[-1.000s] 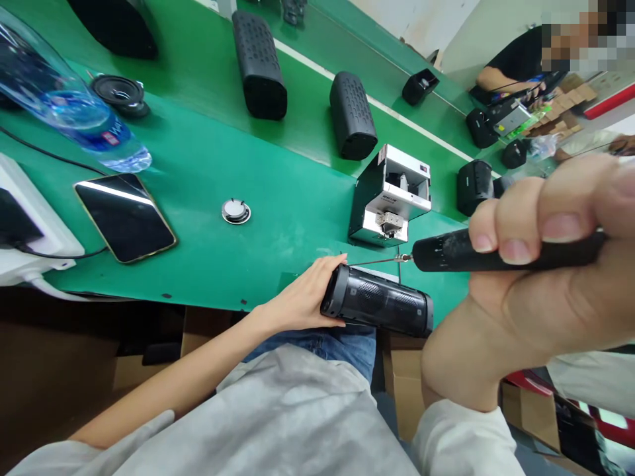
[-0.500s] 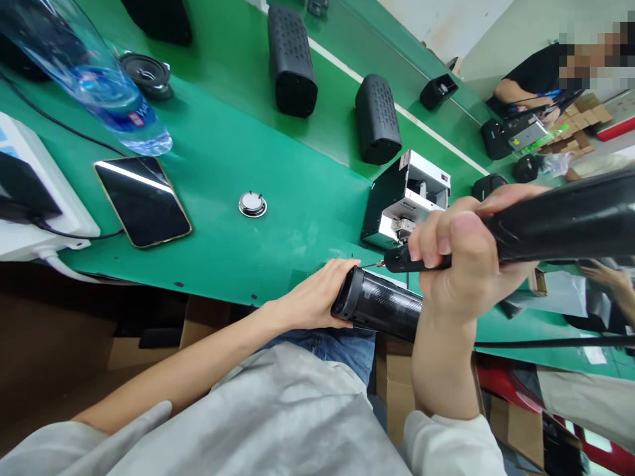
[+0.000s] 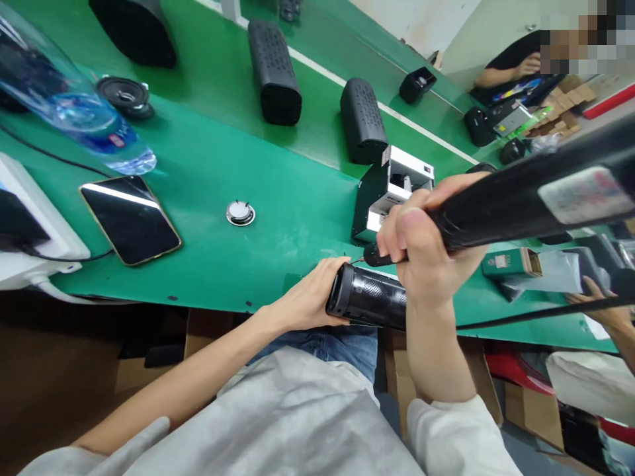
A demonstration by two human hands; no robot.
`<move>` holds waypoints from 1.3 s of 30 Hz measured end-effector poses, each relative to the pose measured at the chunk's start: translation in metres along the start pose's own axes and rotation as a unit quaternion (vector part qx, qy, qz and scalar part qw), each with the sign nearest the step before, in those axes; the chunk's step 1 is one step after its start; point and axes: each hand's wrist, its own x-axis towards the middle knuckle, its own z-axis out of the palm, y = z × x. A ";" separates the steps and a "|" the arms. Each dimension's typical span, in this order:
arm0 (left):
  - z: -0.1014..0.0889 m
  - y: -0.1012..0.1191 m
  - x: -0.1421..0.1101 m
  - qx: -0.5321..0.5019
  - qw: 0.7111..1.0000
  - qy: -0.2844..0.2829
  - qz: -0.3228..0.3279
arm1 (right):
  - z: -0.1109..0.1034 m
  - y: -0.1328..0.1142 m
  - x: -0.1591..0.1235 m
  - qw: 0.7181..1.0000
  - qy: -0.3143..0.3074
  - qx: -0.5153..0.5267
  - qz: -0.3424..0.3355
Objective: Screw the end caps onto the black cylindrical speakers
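My left hand (image 3: pixel 320 294) is wrapped round the end of a black speaker (image 3: pixel 372 297) with a perforated metal side, which lies tilted at the table's front edge. In my right hand (image 3: pixel 429 248) is a black electric screwdriver (image 3: pixel 526 198), its thick body pointing to the upper right. The thin bit reaches the end of the speaker close to my left fingertips; whether it touches a screw I cannot tell. Behind my right hand stands a black and white screw feeder (image 3: pixel 370 211), partly covered by the fingers. My right forearm hides the speaker's far end.
On the green table (image 3: pixel 292 198) lie a phone (image 3: pixel 131 221), a small round metal part (image 3: pixel 241 213), a water bottle (image 3: pixel 84 112) and a speaker driver (image 3: pixel 124 96). Black speaker housings (image 3: pixel 275 73) stand behind. At right are a green box (image 3: pixel 510 263) and another person's hand (image 3: pixel 595 301).
The view has shifted, so the table things sit a little further left. My right hand and the screwdriver have moved left, and the screwdriver body is tilted up more. Both grips stay the same.
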 end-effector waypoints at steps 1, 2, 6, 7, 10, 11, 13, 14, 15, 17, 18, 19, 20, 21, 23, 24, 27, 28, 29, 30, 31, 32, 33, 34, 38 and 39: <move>0.000 0.000 0.000 0.005 1.000 -0.001 -0.001 | 0.000 -0.002 0.000 1.000 -0.004 -0.004 0.009; -0.001 0.000 0.000 0.011 1.000 0.000 0.000 | 0.000 -0.005 0.002 1.000 -0.013 -0.006 0.017; 0.000 -0.005 -0.003 0.046 0.999 -0.002 0.006 | -0.010 -0.037 0.026 1.000 0.001 -0.002 -0.023; 0.001 -0.006 -0.004 0.054 0.998 -0.004 0.006 | -0.015 -0.046 0.035 0.998 0.034 -0.013 -0.054; 0.002 -0.008 -0.006 0.067 0.998 -0.008 0.007 | -0.038 -0.063 0.059 0.979 0.141 -0.071 -0.128; 0.002 -0.008 -0.006 0.070 0.998 -0.008 0.005 | -0.046 -0.062 0.065 0.971 0.164 -0.092 -0.145; 0.002 -0.007 -0.006 0.075 0.997 -0.009 0.001 | -0.063 -0.051 0.074 0.964 0.176 -0.123 -0.160; 0.002 -0.007 -0.006 0.078 0.997 -0.010 -0.001 | -0.070 -0.042 0.077 0.963 0.170 -0.138 -0.157; 0.001 -0.006 -0.006 0.080 0.997 -0.012 -0.003 | -0.076 -0.034 0.080 0.963 0.163 -0.151 -0.153; 0.000 -0.005 -0.006 0.081 0.997 -0.015 -0.006 | -0.083 -0.018 0.082 0.965 0.145 -0.173 -0.135; 0.000 -0.005 -0.006 0.080 0.997 -0.016 -0.008 | -0.085 -0.012 0.082 0.965 0.139 -0.183 -0.127; 0.000 -0.004 -0.006 0.079 0.997 -0.016 -0.010 | -0.085 -0.008 0.082 0.965 0.136 -0.188 -0.123; 0.000 -0.004 -0.006 0.078 0.997 -0.015 -0.011 | -0.085 -0.005 0.081 0.965 0.133 -0.191 -0.118; -0.001 -0.004 -0.006 0.077 0.997 -0.013 -0.012 | -0.085 -0.003 0.080 0.967 0.127 -0.192 -0.108; -0.001 -0.003 -0.006 0.074 0.997 -0.011 -0.014 | -0.084 -0.002 0.079 0.968 0.124 -0.194 -0.096; -0.001 -0.003 -0.006 0.072 0.997 -0.011 -0.016 | -0.084 -0.001 0.078 0.969 0.123 -0.196 -0.090; -0.001 -0.002 -0.006 0.069 0.997 -0.012 -0.022 | -0.084 -0.001 0.077 0.965 0.134 -0.206 -0.092; -0.001 -0.002 -0.006 0.070 0.997 -0.013 -0.025 | -0.085 0.000 0.077 0.964 0.133 -0.209 -0.094; -0.001 -0.002 -0.006 0.070 0.997 -0.014 -0.027 | -0.085 0.000 0.078 0.964 0.130 -0.212 -0.097; -0.001 -0.002 -0.006 0.070 0.997 -0.015 -0.029 | -0.084 0.000 0.079 0.962 0.133 -0.215 -0.105; -0.001 -0.002 -0.006 0.070 0.997 -0.017 -0.029 | -0.084 0.001 0.080 0.959 0.138 -0.218 -0.114; -0.001 -0.003 -0.006 0.070 0.997 -0.018 -0.028 | -0.083 0.001 0.081 0.958 0.136 -0.222 -0.120; -0.001 -0.003 -0.006 0.070 0.997 -0.019 -0.026 | -0.083 0.002 0.082 0.957 0.136 -0.224 -0.128; -0.001 -0.003 -0.006 0.070 0.997 -0.019 -0.025 | -0.083 0.002 0.083 0.955 0.137 -0.224 -0.139; -0.001 -0.003 -0.006 0.073 0.997 -0.018 -0.023 | -0.084 0.008 0.085 0.952 0.137 -0.232 -0.143; -0.001 -0.003 -0.005 0.074 0.997 -0.018 -0.022 | -0.085 0.010 0.085 0.952 0.139 -0.237 -0.132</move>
